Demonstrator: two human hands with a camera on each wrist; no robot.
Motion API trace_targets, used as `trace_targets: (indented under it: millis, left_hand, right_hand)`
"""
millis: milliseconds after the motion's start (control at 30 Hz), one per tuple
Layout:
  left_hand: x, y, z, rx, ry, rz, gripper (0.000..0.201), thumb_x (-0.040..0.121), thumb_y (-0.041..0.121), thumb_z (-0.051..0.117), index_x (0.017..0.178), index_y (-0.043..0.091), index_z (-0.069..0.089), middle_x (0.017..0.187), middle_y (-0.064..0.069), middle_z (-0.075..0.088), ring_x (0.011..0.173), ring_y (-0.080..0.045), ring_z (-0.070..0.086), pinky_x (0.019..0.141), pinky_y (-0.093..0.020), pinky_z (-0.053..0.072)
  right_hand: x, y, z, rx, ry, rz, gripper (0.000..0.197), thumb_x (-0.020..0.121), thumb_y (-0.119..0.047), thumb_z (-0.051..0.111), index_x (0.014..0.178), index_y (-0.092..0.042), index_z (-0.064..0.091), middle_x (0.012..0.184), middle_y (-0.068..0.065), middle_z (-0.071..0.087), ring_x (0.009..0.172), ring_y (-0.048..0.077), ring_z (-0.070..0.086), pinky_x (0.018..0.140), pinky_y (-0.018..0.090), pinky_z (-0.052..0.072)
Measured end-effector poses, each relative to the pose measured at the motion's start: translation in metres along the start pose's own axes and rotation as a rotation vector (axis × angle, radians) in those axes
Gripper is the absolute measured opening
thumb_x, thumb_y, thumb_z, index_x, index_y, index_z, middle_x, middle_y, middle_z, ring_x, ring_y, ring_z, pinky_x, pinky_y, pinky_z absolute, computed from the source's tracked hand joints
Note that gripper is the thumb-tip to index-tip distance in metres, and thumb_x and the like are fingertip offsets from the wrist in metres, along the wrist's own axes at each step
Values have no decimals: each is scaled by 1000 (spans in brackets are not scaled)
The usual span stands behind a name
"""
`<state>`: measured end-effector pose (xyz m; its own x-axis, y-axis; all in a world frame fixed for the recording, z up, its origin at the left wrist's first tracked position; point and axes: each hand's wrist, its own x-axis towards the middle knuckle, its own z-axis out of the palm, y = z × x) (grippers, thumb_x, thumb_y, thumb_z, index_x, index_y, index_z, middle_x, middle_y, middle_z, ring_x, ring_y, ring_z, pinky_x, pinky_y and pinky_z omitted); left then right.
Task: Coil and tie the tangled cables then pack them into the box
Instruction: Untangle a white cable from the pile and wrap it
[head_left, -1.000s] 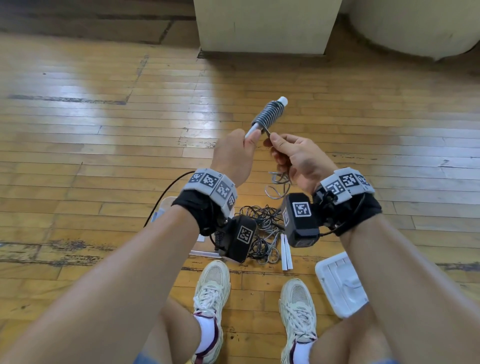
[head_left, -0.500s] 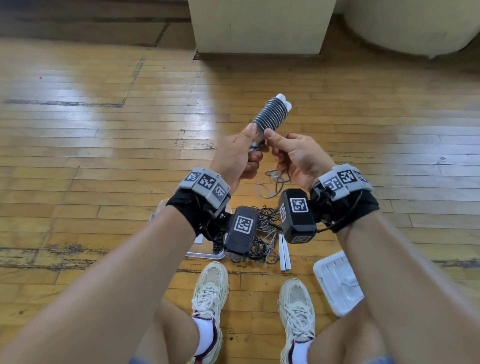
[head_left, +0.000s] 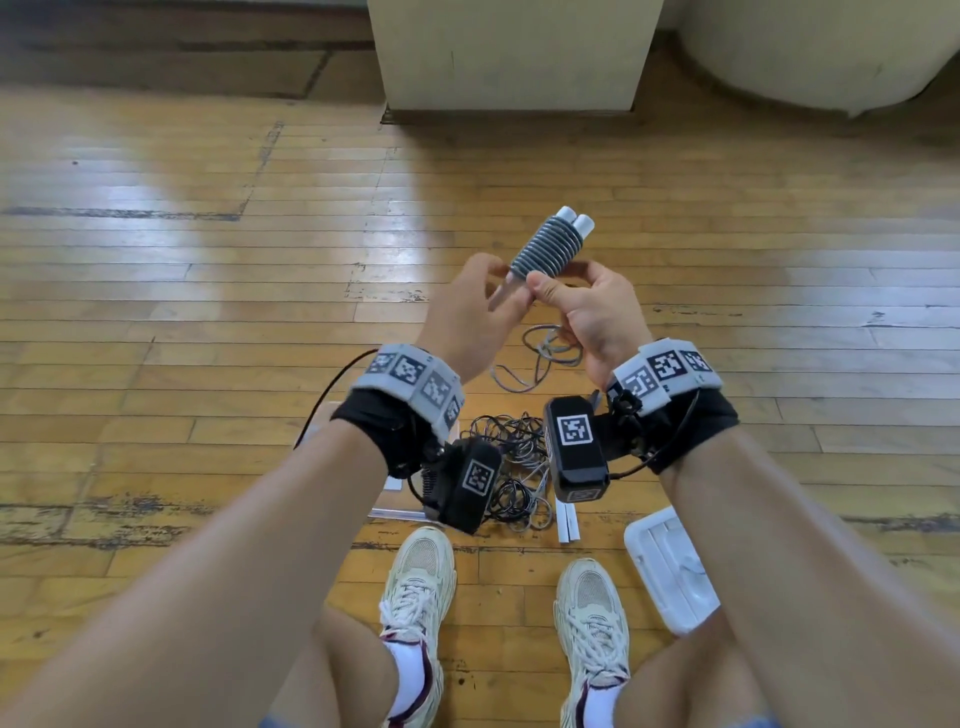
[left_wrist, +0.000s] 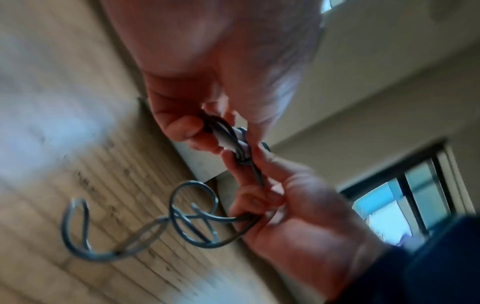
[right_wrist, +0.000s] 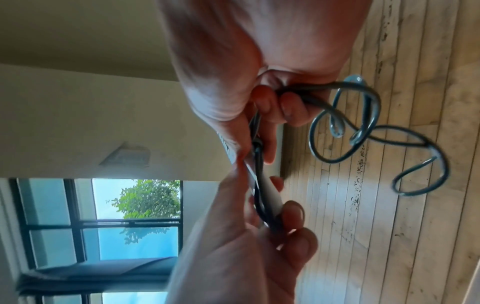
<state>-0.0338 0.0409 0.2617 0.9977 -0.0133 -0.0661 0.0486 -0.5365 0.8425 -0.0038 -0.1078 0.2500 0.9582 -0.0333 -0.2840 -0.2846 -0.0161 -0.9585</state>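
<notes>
A grey cable is wound in tight turns into a coil (head_left: 546, 248) round two white tubes (head_left: 575, 222), held up over the floor. My left hand (head_left: 500, 285) pinches the tubes' lower end (left_wrist: 226, 137) below the coil. My right hand (head_left: 551, 285) presses its thumb at the coil's base, and its curled fingers (right_wrist: 281, 102) grip the loose grey cable (right_wrist: 363, 131). That free end hangs in loops (head_left: 545, 356) under the hands. A tangle of black cables (head_left: 511, 470) lies on the floor by my feet.
A white box lid (head_left: 670, 566) lies on the wooden floor beside my right shoe. Two spare white tubes (head_left: 567, 519) lie next to the tangle, and a clear tray edge (head_left: 395, 513) shows under my left wrist. A pale cabinet (head_left: 514, 57) stands ahead.
The coil has turned so both white tube ends now show. My right thumb has moved onto the coil's base, and the hands have closed in together.
</notes>
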Motion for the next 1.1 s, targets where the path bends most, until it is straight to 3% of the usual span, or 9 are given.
trace_targets:
  millis: [67,167,467,600,700,800,900,967,1100]
  left_hand:
    - [-3,-2,3,247,19,90,43,90,33,71,120,14,46,98,3,63,77,-15,61,65,-28,47]
    - [-6,-4,8,445,94,133,37,94,30,66,115,10,41,93,-4,63,75,-24,59,63,-34,46]
    - [-7,-4,8,480,95,109,32,103,34,48,118,5,44,87,-7,52,73,-26,48,63,-35,36]
    - [-4,-9,5,427,85,129,32,106,32,41,118,4,50,85,-9,56,69,-27,50,61,-36,40]
    - [-2,-12,5,376,86,98,32,106,32,39,115,4,54,88,-11,61,70,-28,53,61,-38,44]
    - [-2,-12,1,321,114,61,28,106,29,39,111,5,54,87,-10,60,66,-24,51,57,-33,37]
    - [2,-14,-5,195,129,-9,24,106,29,41,100,9,53,87,-11,62,69,-30,61,59,-42,49]
    - [4,-11,-8,73,113,-83,26,106,29,41,97,8,55,87,-11,63,66,-30,64,54,-40,54]
    - [5,-2,-8,-213,65,-215,31,107,28,40,93,6,57,78,-9,56,47,-18,51,41,-26,39]
  right_hand:
    - [1,2,2,-21,9,-15,25,84,-27,80,102,-15,67,87,0,72,55,-1,50,58,24,38]
    - [-1,3,7,-106,-33,-38,27,84,-33,77,103,-19,64,100,3,73,68,7,55,65,28,42]
    - [-2,6,16,-165,-105,-40,27,91,-36,67,111,-22,55,112,6,69,81,11,56,65,27,41]
    - [-2,1,16,-143,-99,-4,21,103,-37,49,109,-17,50,100,9,70,53,6,46,54,26,39]
    - [-2,-4,12,-138,-140,33,25,107,-34,39,104,-12,51,78,7,69,50,9,42,52,26,36]
    - [-6,-5,10,-119,-273,52,30,108,-28,40,95,-9,58,64,-1,61,53,10,42,52,22,34]
    - [-9,-6,9,-44,-370,33,27,105,-24,48,89,-8,63,64,0,58,55,9,42,53,21,33]
    - [-10,-7,9,-31,-372,7,22,103,-21,54,88,-9,65,66,1,61,57,11,45,55,23,34]
    - [-7,-2,8,-254,-243,-273,15,99,-19,61,89,-15,71,70,0,69,60,10,54,58,24,43]
